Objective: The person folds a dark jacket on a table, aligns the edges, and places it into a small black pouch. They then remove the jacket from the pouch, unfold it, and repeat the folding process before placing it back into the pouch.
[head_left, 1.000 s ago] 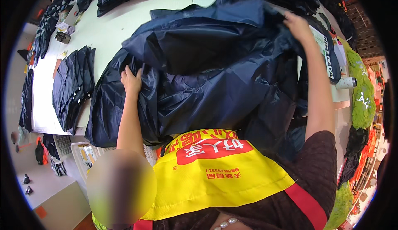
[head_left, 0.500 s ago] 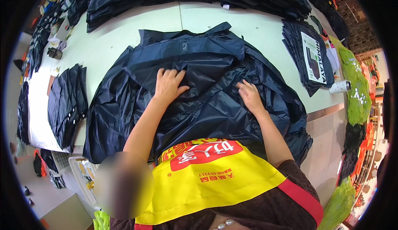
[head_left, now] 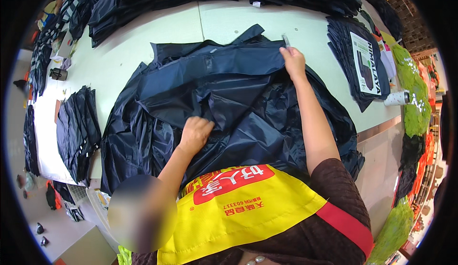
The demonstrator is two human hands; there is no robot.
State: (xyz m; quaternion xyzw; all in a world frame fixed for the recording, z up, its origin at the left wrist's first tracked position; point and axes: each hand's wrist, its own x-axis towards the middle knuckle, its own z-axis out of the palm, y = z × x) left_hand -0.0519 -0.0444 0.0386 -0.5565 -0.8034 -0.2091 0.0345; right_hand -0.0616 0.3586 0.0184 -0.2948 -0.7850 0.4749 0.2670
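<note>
At the left, a small dark cup [head_left: 58, 74] stands on the pale table [head_left: 143, 43], and nearer the person lies a pile of dark folded clothes [head_left: 78, 133]. Next comes a big navy garment [head_left: 248, 121], spread and rumpled over the middle of the table, just in front of the yellow apron [head_left: 248, 207]. The left hand [head_left: 196, 133] rests on its creased cloth with fingers curled (whether they grip a fold, one cannot tell). Farther right, the right hand [head_left: 295, 63] pinches the garment's far right corner, thumb and fingers together; a small pale strip [head_left: 286, 39], too small to make out, sticks up beside them. To the right lie a stack of dark clothes [head_left: 338, 50] with a printed white sheet [head_left: 365, 59] on it, a pale cylinder [head_left: 397, 98] and a lime-green heap [head_left: 412, 88].
</note>
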